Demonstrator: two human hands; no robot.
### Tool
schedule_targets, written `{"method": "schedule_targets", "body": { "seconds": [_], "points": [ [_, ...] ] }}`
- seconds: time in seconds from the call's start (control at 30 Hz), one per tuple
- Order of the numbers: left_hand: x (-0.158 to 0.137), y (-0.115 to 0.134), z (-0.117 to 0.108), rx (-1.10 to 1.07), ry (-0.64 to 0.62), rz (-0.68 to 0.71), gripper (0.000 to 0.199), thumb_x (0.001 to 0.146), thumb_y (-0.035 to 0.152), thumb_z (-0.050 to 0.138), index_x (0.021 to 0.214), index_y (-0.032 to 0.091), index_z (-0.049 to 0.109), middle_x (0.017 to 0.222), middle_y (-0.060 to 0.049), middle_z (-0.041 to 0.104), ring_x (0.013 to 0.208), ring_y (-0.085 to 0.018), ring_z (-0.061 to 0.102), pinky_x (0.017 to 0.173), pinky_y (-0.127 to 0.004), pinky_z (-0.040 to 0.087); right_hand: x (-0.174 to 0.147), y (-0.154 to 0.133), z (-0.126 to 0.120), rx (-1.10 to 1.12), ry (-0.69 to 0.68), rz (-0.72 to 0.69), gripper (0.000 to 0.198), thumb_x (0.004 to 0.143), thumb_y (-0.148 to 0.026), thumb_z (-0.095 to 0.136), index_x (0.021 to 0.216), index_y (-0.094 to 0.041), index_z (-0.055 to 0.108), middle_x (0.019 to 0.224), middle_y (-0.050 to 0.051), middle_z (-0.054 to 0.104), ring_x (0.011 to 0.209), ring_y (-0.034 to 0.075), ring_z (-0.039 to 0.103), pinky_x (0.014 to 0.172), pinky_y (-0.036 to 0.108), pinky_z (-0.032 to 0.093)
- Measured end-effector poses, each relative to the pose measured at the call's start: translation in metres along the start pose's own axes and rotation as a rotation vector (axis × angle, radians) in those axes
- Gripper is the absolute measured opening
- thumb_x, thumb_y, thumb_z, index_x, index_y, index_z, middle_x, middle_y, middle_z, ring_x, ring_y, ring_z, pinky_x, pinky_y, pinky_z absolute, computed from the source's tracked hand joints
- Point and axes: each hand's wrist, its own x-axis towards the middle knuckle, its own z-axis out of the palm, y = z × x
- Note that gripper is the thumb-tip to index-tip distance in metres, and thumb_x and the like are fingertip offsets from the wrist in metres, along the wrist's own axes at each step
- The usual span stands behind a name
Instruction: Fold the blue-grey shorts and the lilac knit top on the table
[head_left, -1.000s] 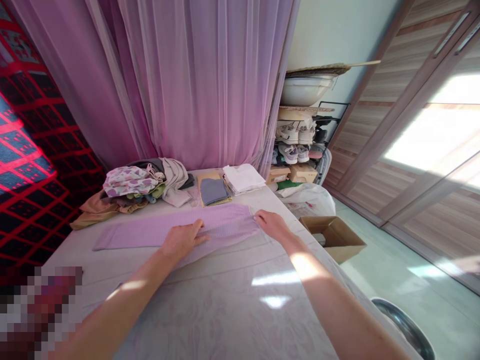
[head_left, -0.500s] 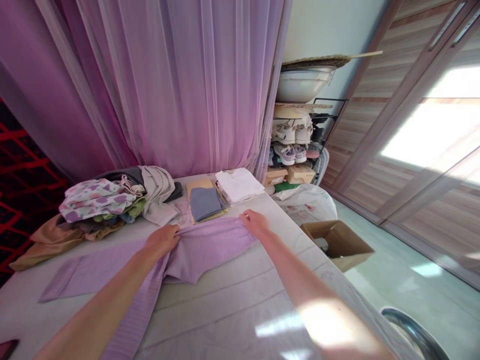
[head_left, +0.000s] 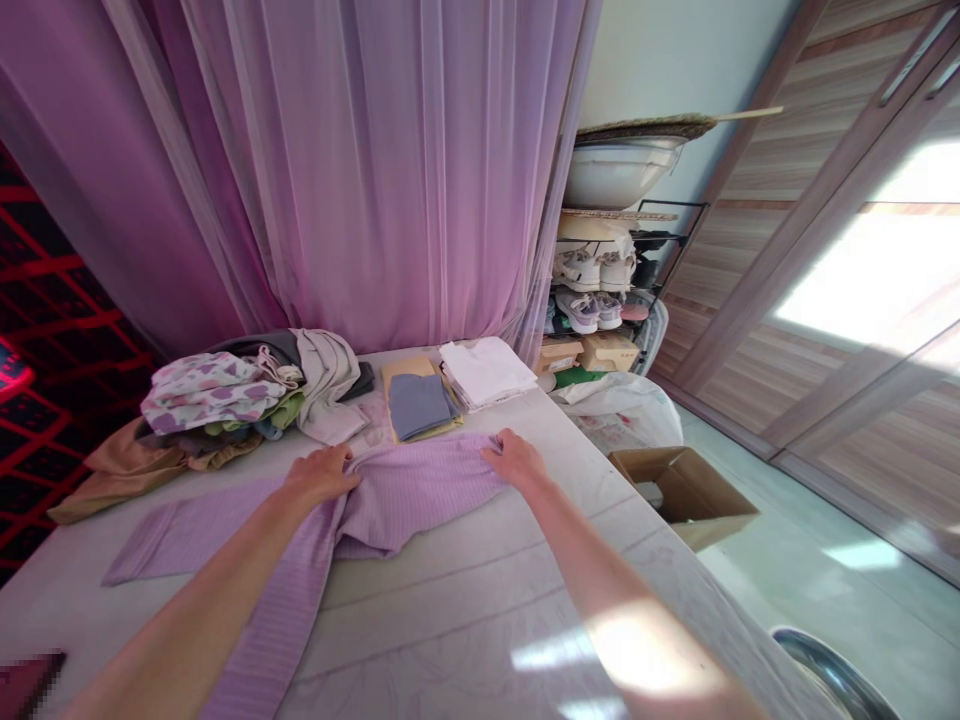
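Note:
A lilac ribbed garment (head_left: 420, 492) lies spread on the covered bed or table, one long leg or sleeve pointing left and another running toward me. Whether it is trousers or a top, I cannot tell. My left hand (head_left: 321, 472) is closed on the fabric's upper edge, near where the long parts meet. At the far right corner, my right hand (head_left: 517, 460) pinches the same edge between thumb and fingers. Just beyond the cloth sit a folded grey-blue cloth (head_left: 421, 406) on yellow fabric and a stack of folded white cloth (head_left: 491, 370).
A heap of loose clothes (head_left: 214, 395) stands at the back left before a purple curtain (head_left: 375, 180). Right of the surface's edge are an open cardboard box (head_left: 686, 490) and a shoe rack (head_left: 619, 285). A dark red object (head_left: 26, 685) lies at the near left.
The view has shifted slightly, so most things sit a little further right. Both hands keep hold of the garment's edge, and its shape is nearly the same.

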Motion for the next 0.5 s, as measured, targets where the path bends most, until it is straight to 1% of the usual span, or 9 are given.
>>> {"method": "schedule_targets", "body": {
  "seconds": [0.07, 0.13, 0.23, 0.33, 0.4, 0.5],
  "points": [
    [-0.009, -0.010, -0.005, 0.051, -0.049, -0.042, 0.048, 0.070, 0.039, 0.057, 0.114, 0.020, 0.062, 0.124, -0.015, 0.064, 0.116, -0.036, 0.056, 0.095, -0.050, 0.041, -0.004, -0.001, 0.000, 0.014, -0.019, 0.045, 0.053, 0.084, -0.052, 0.058, 0.124, -0.018, 0.053, 0.112, 0.012, 0.068, 0.105, 0.026, 0.064, 0.081, 0.033, 0.046],
    [-0.019, -0.021, -0.008, 0.082, -0.067, -0.077, 0.052, 0.065, 0.037, 0.059, 0.114, 0.019, 0.064, 0.125, -0.018, 0.062, 0.119, -0.040, 0.054, 0.096, -0.053, 0.040, -0.007, 0.000, 0.002, 0.027, -0.036, 0.072, 0.061, 0.080, -0.056, 0.061, 0.127, -0.018, 0.052, 0.116, 0.013, 0.067, 0.108, 0.028, 0.063, 0.082, 0.034, 0.047],
    [-0.033, -0.035, -0.009, 0.052, -0.070, -0.087, 0.062, 0.066, 0.042, 0.059, 0.124, 0.020, 0.060, 0.135, -0.018, 0.057, 0.125, -0.041, 0.050, 0.099, -0.056, 0.037, -0.009, 0.002, 0.005, 0.067, -0.035, 0.046, 0.053, 0.083, -0.055, 0.057, 0.120, -0.017, 0.058, 0.116, 0.014, 0.068, 0.107, 0.028, 0.064, 0.081, 0.032, 0.047],
    [-0.047, -0.043, -0.004, -0.054, -0.045, -0.024, 0.074, 0.072, 0.056, 0.054, 0.138, 0.022, 0.049, 0.149, -0.016, 0.044, 0.133, -0.037, 0.043, 0.104, -0.053, 0.035, -0.008, 0.009, 0.002, 0.102, 0.008, 0.019, 0.047, 0.088, -0.051, 0.052, 0.118, -0.016, 0.059, 0.114, 0.013, 0.069, 0.103, 0.026, 0.065, 0.078, 0.031, 0.047],
    [-0.061, -0.044, 0.004, -0.099, 0.001, -0.006, 0.081, 0.074, 0.061, 0.052, 0.143, 0.021, 0.042, 0.154, -0.016, 0.037, 0.138, -0.035, 0.038, 0.107, -0.050, 0.035, -0.006, 0.020, -0.004, 0.080, 0.032, 0.028, 0.046, 0.088, -0.048, 0.053, 0.120, -0.016, 0.059, 0.112, 0.013, 0.069, 0.101, 0.026, 0.065, 0.078, 0.031, 0.047],
    [-0.092, -0.039, 0.025, -0.130, 0.073, 0.003, 0.084, 0.075, 0.062, 0.052, 0.146, 0.021, 0.037, 0.156, -0.015, 0.032, 0.141, -0.033, 0.034, 0.110, -0.048, 0.034, 0.000, 0.048, -0.020, 0.013, 0.046, 0.051, 0.046, 0.088, -0.047, 0.055, 0.120, -0.016, 0.059, 0.112, 0.014, 0.068, 0.103, 0.028, 0.065, 0.079, 0.033, 0.046]
  ]
}}
